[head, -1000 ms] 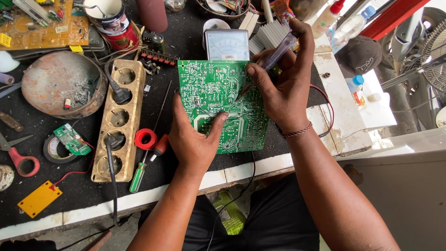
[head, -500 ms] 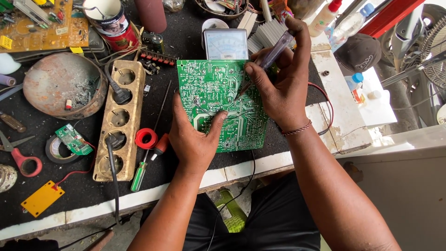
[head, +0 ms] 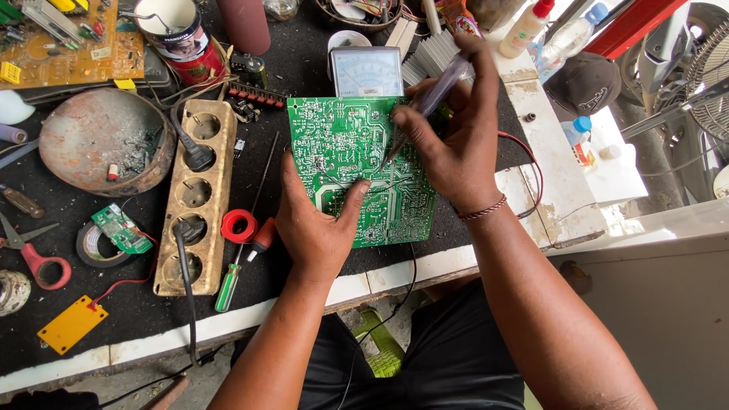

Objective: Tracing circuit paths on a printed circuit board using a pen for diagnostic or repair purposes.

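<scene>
A green circuit board [head: 342,144] lies solder side up on the black bench mat. My left hand [head: 315,224] rests on its near left edge, thumb pressed on the board, holding it down. My right hand [head: 456,144] grips a pen-like tool with a clear handle [head: 440,89], its thin tip touching the board near the middle. An analogue meter with a white dial [head: 367,70] stands just behind the board.
A wooden multi-socket strip [head: 196,220] with plugs lies left of the board. Beside it are a green-handled screwdriver [head: 231,277], a red tape ring [head: 239,225], a rusty bowl [head: 83,140], scissors [head: 34,254], a small green board [head: 120,228] and a yellow plate [head: 72,324].
The hands and board have hardly shifted. My right hand has tilted the tool slightly, with the tip still on the board.
</scene>
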